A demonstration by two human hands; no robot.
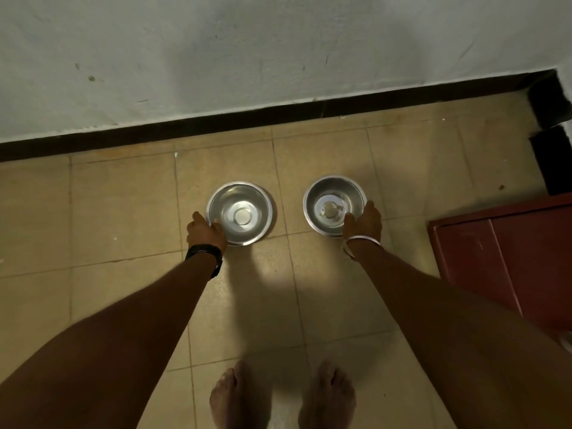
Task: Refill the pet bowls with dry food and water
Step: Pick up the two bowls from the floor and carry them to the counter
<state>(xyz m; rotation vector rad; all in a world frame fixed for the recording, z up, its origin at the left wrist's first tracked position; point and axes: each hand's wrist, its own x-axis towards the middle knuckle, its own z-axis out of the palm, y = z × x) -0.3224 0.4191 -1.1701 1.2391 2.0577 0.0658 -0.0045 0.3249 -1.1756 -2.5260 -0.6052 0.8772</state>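
Head view: left grip pinches the left bowl by its near rim, right grip likewise the right bowl; light, stiff, slick steel, I reckon.

A: Was it dim?
B: Dim and warm; one bright patch lay on the floor, ringed by shadow.
A: Sharp?
B: Soft. The left bowl and right bowl glinted; the skirting perhaps bowed from lens distortion.

left bowl and right bowl, shiny steel, stand upright, apart.
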